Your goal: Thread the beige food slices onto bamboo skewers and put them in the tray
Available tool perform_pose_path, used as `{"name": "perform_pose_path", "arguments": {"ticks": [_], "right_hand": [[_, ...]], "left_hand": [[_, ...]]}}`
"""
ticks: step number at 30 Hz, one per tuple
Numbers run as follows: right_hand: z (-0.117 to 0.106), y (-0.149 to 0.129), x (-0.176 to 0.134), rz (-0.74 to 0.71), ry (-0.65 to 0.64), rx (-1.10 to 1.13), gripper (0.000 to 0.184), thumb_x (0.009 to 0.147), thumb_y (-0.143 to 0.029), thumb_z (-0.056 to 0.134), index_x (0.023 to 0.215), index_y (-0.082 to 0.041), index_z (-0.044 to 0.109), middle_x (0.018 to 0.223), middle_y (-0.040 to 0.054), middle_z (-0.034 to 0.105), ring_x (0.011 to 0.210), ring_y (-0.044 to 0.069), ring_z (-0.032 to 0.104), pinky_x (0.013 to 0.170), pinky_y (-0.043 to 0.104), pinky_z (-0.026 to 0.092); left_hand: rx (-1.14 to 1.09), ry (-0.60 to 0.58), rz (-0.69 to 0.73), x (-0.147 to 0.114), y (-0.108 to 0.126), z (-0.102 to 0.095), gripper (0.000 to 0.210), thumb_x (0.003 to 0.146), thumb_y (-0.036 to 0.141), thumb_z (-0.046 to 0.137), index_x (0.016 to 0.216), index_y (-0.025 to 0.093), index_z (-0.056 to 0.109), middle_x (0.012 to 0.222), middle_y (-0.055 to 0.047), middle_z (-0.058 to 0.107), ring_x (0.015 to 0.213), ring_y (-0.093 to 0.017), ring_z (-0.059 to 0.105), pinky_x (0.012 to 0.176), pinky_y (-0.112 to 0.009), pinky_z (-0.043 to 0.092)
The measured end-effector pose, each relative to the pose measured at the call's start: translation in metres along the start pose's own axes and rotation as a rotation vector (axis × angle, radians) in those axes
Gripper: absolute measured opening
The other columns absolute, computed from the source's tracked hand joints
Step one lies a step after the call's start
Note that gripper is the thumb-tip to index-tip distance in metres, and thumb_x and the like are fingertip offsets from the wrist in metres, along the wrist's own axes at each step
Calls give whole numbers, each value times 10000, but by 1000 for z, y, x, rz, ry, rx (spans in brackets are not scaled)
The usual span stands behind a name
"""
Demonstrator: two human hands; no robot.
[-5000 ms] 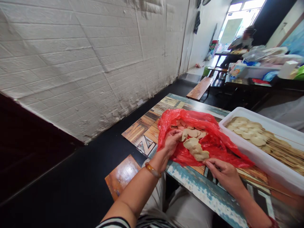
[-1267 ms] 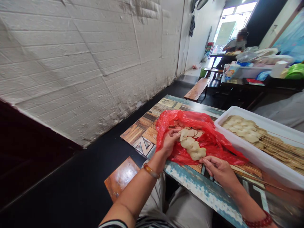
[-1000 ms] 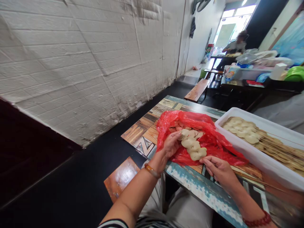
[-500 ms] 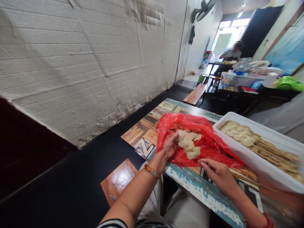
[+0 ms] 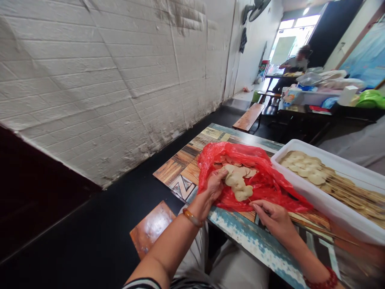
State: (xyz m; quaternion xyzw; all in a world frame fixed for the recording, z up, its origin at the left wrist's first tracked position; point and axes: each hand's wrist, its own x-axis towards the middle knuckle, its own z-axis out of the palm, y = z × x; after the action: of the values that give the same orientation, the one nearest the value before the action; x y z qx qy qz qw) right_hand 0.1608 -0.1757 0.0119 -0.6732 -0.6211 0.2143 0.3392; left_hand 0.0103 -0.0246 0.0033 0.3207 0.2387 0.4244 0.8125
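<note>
Over an open red plastic bag (image 5: 270,170), pale, thin round slices (image 5: 240,188) hang together in a strip on a thin stick. My left hand (image 5: 215,184) grips the upper end of that strip between thumb and fingers. At the lower end, my right hand (image 5: 272,216) pinches the stick, most of which is hidden by the fingers. More loose slices (image 5: 249,171) lie inside the bag. Thin bare sticks (image 5: 327,232) rest on the table beside my right hand.
A white plastic tub (image 5: 319,208) at the right holds several finished-looking skewers (image 5: 306,166) of similar slices. The patterned table (image 5: 186,160) stands near a white wall (image 5: 135,80). Further back are a bench (image 5: 249,116), a cluttered table and a seated person (image 5: 296,64).
Both hands keep their grips on the strip and stick, almost unmoved. The right hand has shifted very slightly left. The camera view has moved a little.
</note>
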Motion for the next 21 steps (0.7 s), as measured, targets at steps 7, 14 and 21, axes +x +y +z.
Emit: {"name": "perform_pose_path", "arguments": {"ticks": [7, 14, 21], "right_hand": [[2, -1, 1, 18, 9, 41, 364, 860, -430, 426, 848, -168, 678, 541, 6, 595, 467, 141, 541, 461, 237, 400], [0, 3, -1, 109, 5, 121, 366, 846, -454, 446, 876, -163, 665, 482, -27, 524, 438, 129, 511, 464, 234, 401], [0, 2, -1, 115, 4, 118, 347, 829, -449, 467, 858, -167, 668, 479, -31, 510, 439, 125, 500, 456, 229, 394]], "left_hand": [[21, 4, -5, -2, 1, 1, 352, 616, 358, 750, 850, 106, 674, 779, -92, 681, 704, -184, 616, 713, -314, 467], [-59, 19, 1, -2, 2, -5, 234, 684, 335, 699, 827, 153, 666, 770, -53, 668, 696, -163, 612, 716, -316, 488], [-62, 100, 76, -2, 4, 1, 298, 577, 307, 774, 805, 139, 681, 735, -49, 673, 748, -172, 617, 729, -287, 463]]}}
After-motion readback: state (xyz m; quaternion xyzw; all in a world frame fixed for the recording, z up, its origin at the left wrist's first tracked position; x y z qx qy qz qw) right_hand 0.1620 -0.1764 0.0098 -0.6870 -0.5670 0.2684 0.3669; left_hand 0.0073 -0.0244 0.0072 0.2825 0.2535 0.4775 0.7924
